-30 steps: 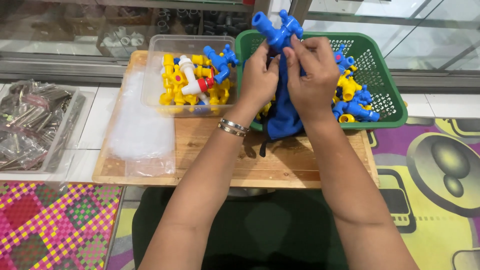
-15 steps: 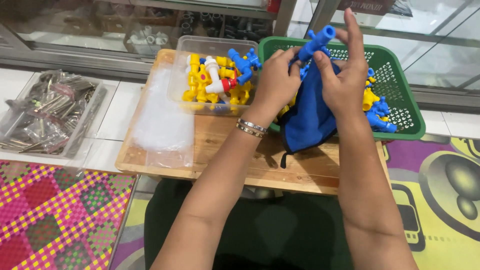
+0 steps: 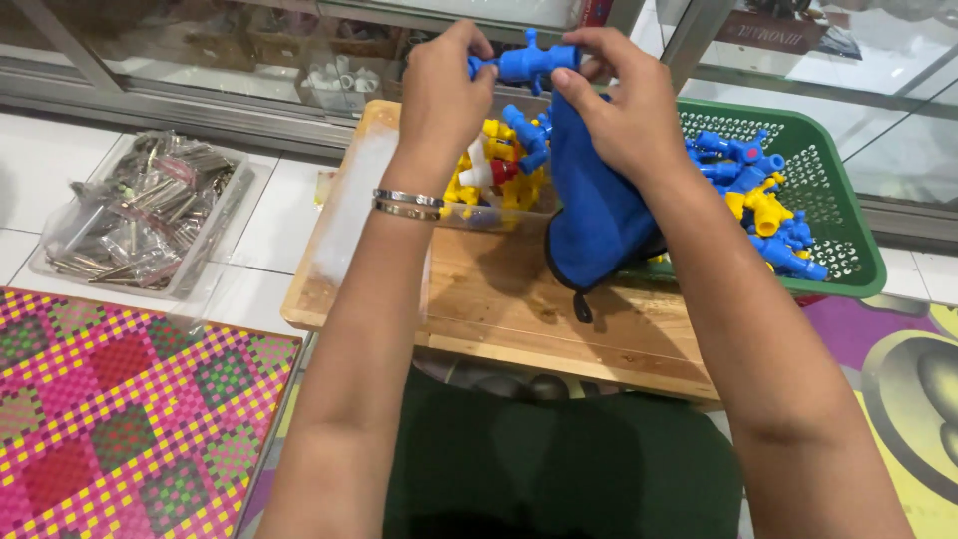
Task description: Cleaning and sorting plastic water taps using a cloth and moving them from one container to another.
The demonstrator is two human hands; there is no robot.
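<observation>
Top centre of frame: left hand [image 3: 441,88] and right hand [image 3: 621,110] both pinch blue valve [image 3: 526,66], fingers clamped on its ends. Right also grips blue cloth [image 3: 597,215] hanging over board [image 3: 499,299], left of green basket [image 3: 843,235].

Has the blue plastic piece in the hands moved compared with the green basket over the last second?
Yes. The blue plastic piece has gone leftward, from over the green basket to above the clear tub, held by both the left hand and right hand.

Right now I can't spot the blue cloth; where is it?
Head view, centre: the blue cloth hangs from the right hand, over the board's far edge, beside the green basket.
</observation>
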